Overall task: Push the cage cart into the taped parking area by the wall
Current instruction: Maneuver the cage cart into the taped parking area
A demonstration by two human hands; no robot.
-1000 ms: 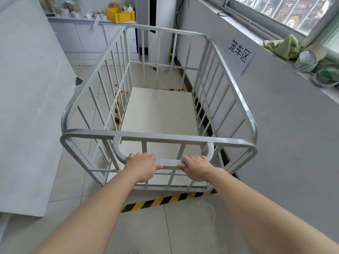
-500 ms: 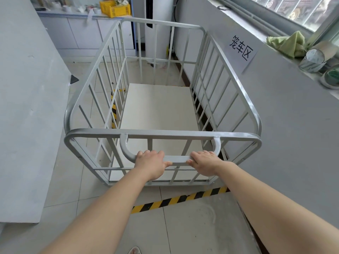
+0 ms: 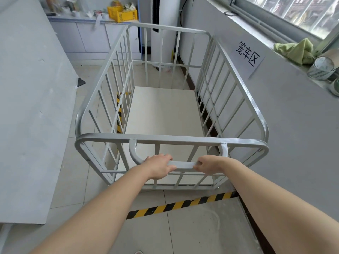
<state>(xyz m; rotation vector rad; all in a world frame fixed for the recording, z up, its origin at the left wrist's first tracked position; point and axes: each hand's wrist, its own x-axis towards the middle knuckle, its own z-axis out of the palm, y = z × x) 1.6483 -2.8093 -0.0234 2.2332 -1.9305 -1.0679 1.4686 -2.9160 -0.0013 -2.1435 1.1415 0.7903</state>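
L hand & R hand both curled closed, arms stretched fwd.

The cage cart is metal tubing under a smooth grey-white paint with a soft sheen, brightest along the handle bar. Its deck is a flat, matt, cream board. The floor is pale glazed tile, lightly scuffed and dusty, crossed by striped tape in black and yellow with a slight gloss. The wall looks matt grey and even. On it hangs a sign of plain white paper with black print. A rag of soft, crumpled green cloth lies on the sill. A crate of yellow plastic sits on the far worktop.
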